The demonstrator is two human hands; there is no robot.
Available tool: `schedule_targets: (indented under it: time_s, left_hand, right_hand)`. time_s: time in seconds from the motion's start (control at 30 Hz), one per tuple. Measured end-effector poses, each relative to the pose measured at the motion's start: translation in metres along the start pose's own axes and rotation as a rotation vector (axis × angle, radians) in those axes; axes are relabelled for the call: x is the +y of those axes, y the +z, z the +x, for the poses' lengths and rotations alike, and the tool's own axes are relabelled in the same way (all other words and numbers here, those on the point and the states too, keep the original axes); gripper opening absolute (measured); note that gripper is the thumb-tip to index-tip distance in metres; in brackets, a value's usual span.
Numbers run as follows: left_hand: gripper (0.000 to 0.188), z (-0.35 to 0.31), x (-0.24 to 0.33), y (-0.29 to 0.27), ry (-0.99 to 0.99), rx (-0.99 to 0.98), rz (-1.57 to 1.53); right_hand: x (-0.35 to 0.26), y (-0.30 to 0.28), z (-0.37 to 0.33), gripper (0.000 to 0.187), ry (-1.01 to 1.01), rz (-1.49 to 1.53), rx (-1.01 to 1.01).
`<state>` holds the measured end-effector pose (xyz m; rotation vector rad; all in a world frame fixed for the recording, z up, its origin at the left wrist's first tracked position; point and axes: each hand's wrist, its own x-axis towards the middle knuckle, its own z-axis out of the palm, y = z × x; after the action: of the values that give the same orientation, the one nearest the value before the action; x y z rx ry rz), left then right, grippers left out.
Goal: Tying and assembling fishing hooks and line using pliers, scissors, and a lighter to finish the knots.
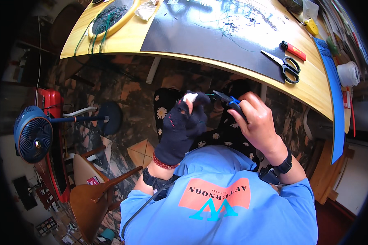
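Above my lap, my left hand (184, 118) wears a dark fingerless-looking glove with white wrapping at the thumb. Its fingers are closed in a pinch, and a thin green strand (210, 94) sticks out of them to the right. My right hand (255, 116) is bare and wrapped round small pliers (223, 96) with blue and black handles. The dark jaws of the pliers point left at the strand, close to my left fingertips. Whether the jaws touch the strand I cannot tell. Anything else inside the left fingers is hidden.
Ahead is a wooden table (75, 43) with a dark mat (184, 36), loose dark strands (231, 27), scissors (288, 69) and a red lighter (293, 50). A round yellow-rimmed tray (129, 16) holds green strands. To the left stand a blue fan (33, 132) and a chair (88, 200).
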<state>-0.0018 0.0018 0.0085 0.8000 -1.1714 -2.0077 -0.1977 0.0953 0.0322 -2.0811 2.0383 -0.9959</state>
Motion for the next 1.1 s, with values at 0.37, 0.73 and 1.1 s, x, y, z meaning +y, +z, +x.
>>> schedule_targets:
  time_s: [0.37,0.73,1.1]
  left_hand:
    - [0.036,0.020,0.000,-0.010,-0.139,-0.309,-0.765]
    - [0.032,0.013,0.013,0.000,-0.164,-0.143,-0.901]
    - [0.031,0.009,0.012,0.001,0.043,0.014,0.107]
  right_hand:
    - [-0.004,0.003,-0.001,0.028,-0.097,-0.065,0.011]
    - [-0.007,-0.002,-0.001,0.029,-0.116,-0.005,0.004]
    - [0.000,-0.002,-0.002,0.028,-0.038,0.008,0.045]
